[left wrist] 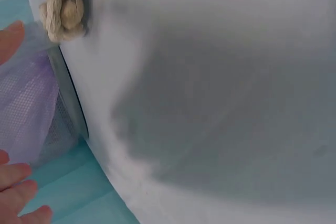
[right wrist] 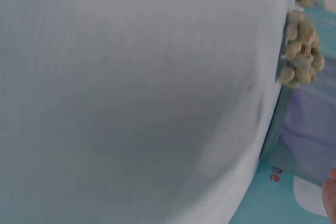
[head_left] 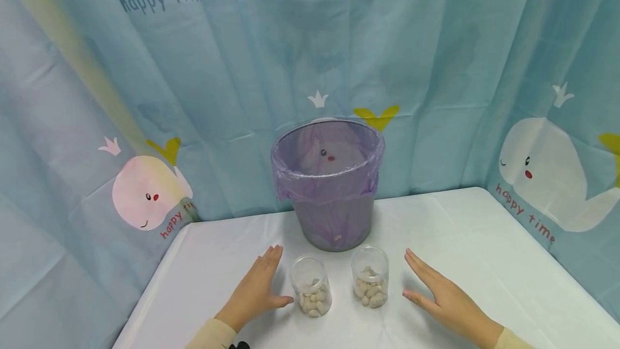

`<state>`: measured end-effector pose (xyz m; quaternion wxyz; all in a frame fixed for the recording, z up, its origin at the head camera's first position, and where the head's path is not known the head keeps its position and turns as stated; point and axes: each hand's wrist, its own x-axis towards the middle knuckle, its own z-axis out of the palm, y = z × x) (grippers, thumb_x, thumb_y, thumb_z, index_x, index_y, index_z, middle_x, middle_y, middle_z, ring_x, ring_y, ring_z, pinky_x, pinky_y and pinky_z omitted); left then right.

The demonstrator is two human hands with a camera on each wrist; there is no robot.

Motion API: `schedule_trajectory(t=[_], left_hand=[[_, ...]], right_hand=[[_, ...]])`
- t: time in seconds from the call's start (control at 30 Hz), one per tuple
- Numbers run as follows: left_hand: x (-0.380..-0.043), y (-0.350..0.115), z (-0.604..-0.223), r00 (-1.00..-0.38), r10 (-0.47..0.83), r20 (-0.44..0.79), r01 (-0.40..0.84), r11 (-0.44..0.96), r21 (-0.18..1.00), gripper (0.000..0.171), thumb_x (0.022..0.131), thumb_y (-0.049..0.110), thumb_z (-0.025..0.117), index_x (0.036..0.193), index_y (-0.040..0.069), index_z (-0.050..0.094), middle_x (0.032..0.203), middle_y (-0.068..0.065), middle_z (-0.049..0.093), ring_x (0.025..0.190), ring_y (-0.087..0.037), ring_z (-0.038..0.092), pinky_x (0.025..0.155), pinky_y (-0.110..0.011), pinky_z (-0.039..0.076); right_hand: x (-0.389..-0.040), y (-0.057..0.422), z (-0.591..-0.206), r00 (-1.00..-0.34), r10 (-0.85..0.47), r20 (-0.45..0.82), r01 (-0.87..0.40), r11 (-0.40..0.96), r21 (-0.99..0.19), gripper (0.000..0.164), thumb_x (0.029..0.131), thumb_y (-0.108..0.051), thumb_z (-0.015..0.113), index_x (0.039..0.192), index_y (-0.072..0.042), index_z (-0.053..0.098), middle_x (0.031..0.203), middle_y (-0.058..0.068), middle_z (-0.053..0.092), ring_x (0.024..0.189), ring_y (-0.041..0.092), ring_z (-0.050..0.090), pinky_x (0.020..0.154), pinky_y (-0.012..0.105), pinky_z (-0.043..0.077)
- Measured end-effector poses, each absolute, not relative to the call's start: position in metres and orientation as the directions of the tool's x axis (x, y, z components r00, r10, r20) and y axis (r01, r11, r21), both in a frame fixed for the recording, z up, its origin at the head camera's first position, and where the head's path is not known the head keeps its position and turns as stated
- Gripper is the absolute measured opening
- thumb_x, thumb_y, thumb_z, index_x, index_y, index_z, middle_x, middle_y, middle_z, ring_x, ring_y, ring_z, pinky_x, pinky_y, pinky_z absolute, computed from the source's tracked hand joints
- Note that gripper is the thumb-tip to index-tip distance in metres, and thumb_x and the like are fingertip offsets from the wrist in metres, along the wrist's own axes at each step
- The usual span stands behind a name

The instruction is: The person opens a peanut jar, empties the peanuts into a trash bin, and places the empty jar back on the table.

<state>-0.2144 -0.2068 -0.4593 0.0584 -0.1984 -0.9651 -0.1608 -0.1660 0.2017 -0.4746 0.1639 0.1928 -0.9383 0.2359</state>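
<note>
Two clear plastic jars of peanuts stand upright on the white table, each part full. The left jar (head_left: pixel 311 287) is nearest my left hand (head_left: pixel 258 291), whose fingers are straight and thumb points toward the jar. My right hand (head_left: pixel 443 298) is held to the right of the right jar (head_left: pixel 370 277), its fingers straight and thumb apart from them. Neither hand grips anything. In the left wrist view, peanuts (left wrist: pixel 65 3) show at the top left, with fingertips (left wrist: pixel 18 192) low on that side. The right wrist view has peanuts (right wrist: pixel 303 48) near its right edge and one fingertip (right wrist: pixel 331 195) below.
Behind the jars stands a purple mesh waste bin (head_left: pixel 334 222), lined with a thin purple bag folded over its rim. Blue curtains (head_left: pixel 271 42) printed with whales surround the table (head_left: pixel 218 252) at the back and sides. A small black object (head_left: pixel 240 345) lies at the bottom edge.
</note>
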Motion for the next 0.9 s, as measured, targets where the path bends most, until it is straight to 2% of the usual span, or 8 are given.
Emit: schedule_trajectory(t=[0.07,0.17,0.23,0.33,0.43,0.57,0.8,0.9], left_hand=[[-0.212,-0.205,-0.460,-0.923,0.348,0.162,0.383,0.869,0.313,0.112,0.067,0.040,0.091,0.151,-0.007,0.032,0.154,-0.026,0.038,0.145,-0.041,0.036,0.117,-0.055,0.036],[-0.209,-0.202,-0.461,-0.939,0.315,0.135,0.343,0.867,0.362,0.115,0.066,0.041,0.091,0.151,-0.006,0.030,0.155,-0.027,0.035,0.143,-0.043,0.037,0.113,-0.055,0.041],[-0.206,-0.201,-0.462,-0.946,0.301,0.120,0.324,0.861,0.393,0.117,0.065,0.040,0.092,0.152,-0.006,0.029,0.155,-0.027,0.033,0.142,-0.043,0.037,0.111,-0.055,0.043],[-0.204,-0.198,-0.466,-0.948,0.297,0.111,0.315,0.847,0.427,0.118,0.065,0.039,0.093,0.152,-0.006,0.028,0.156,-0.026,0.032,0.142,-0.043,0.038,0.112,-0.055,0.042],[-0.203,-0.195,-0.470,-0.946,0.300,0.126,0.323,0.821,0.470,0.118,0.063,0.037,0.093,0.151,-0.007,0.028,0.156,-0.026,0.032,0.142,-0.045,0.037,0.114,-0.056,0.039],[-0.200,-0.191,-0.474,-0.950,0.280,0.137,0.308,0.771,0.558,0.119,0.063,0.037,0.094,0.151,-0.008,0.027,0.157,-0.028,0.032,0.143,-0.048,0.034,0.115,-0.060,0.035],[-0.195,-0.183,-0.480,-0.966,0.224,0.128,0.251,0.699,0.670,0.120,0.064,0.035,0.093,0.152,-0.007,0.024,0.156,-0.031,0.030,0.143,-0.052,0.032,0.114,-0.066,0.034],[-0.193,-0.179,-0.483,-0.969,0.210,0.130,0.240,0.673,0.700,0.118,0.064,0.034,0.093,0.151,-0.007,0.024,0.154,-0.033,0.031,0.141,-0.054,0.034,0.112,-0.068,0.035]], right_hand=[[-0.164,0.201,-0.474,-0.875,-0.283,0.392,-0.437,0.810,-0.390,0.073,0.093,-0.042,0.067,0.155,-0.022,0.035,0.155,0.003,0.044,0.136,0.012,0.043,0.103,0.026,0.052],[-0.161,0.199,-0.475,-0.883,-0.278,0.379,-0.435,0.789,-0.434,0.072,0.093,-0.041,0.067,0.155,-0.021,0.037,0.155,0.002,0.043,0.137,0.002,0.036,0.106,0.011,0.043],[-0.159,0.198,-0.476,-0.877,-0.286,0.386,-0.450,0.768,-0.455,0.071,0.092,-0.039,0.069,0.154,-0.019,0.039,0.155,0.003,0.044,0.136,-0.003,0.032,0.106,0.005,0.038],[-0.157,0.196,-0.479,-0.866,-0.302,0.398,-0.476,0.741,-0.473,0.073,0.090,-0.037,0.072,0.153,-0.019,0.040,0.153,0.003,0.045,0.135,-0.004,0.035,0.103,0.012,0.046],[-0.155,0.193,-0.482,-0.853,-0.315,0.417,-0.500,0.721,-0.479,0.076,0.087,-0.036,0.075,0.153,-0.020,0.041,0.152,-0.001,0.043,0.134,-0.002,0.040,0.099,0.025,0.055],[-0.151,0.191,-0.486,-0.845,-0.309,0.436,-0.513,0.698,-0.500,0.078,0.084,-0.036,0.079,0.152,-0.020,0.043,0.151,-0.011,0.039,0.133,-0.006,0.040,0.097,0.023,0.055],[-0.145,0.186,-0.487,-0.859,-0.252,0.446,-0.483,0.689,-0.541,0.079,0.080,-0.034,0.082,0.149,-0.022,0.047,0.145,0.005,0.055,0.129,-0.003,0.048,0.095,0.024,0.057],[-0.143,0.182,-0.485,-0.865,-0.247,0.436,-0.478,0.669,-0.569,0.078,0.080,-0.032,0.082,0.148,-0.021,0.048,0.143,0.008,0.057,0.128,-0.001,0.050,0.094,0.023,0.057]])
